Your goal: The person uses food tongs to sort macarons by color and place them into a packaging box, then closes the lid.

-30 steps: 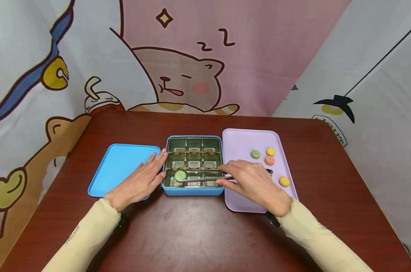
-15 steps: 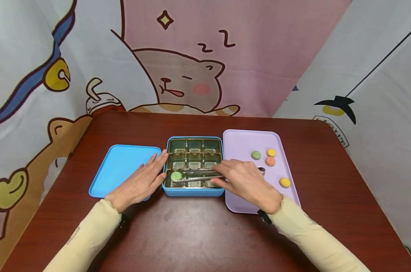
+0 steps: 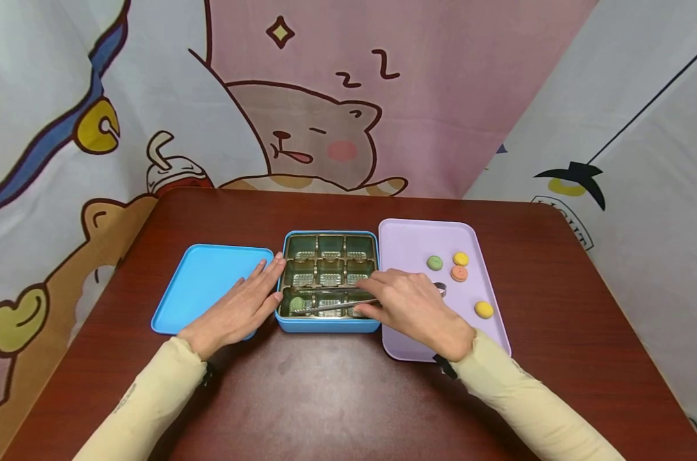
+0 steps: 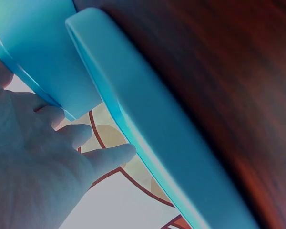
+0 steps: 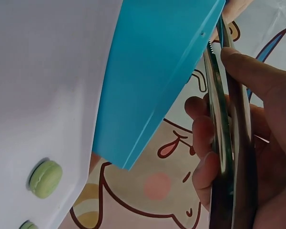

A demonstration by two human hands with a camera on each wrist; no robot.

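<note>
Right hand (image 3: 414, 307) grips tongs (image 5: 240, 133); left of it, green macaron (image 3: 297, 304) in box (image 3: 328, 326). Left hand (image 3: 235, 310) straight-fingered at box edge.

On the table (image 3: 336, 390): lid (image 3: 207, 275) at left, box (image 3: 328, 326) in the middle, tray (image 3: 408, 237) at right. In the box's front-left compartment (image 3: 308, 295), a macaron (image 3: 297, 304); alongside and to its right, tongs (image 3: 342, 305). On the tray, clustered macarons (image 3: 459, 274), another one (image 3: 484, 310) apart, nearer the front. Behind the table, cloth (image 3: 429, 128).
</note>
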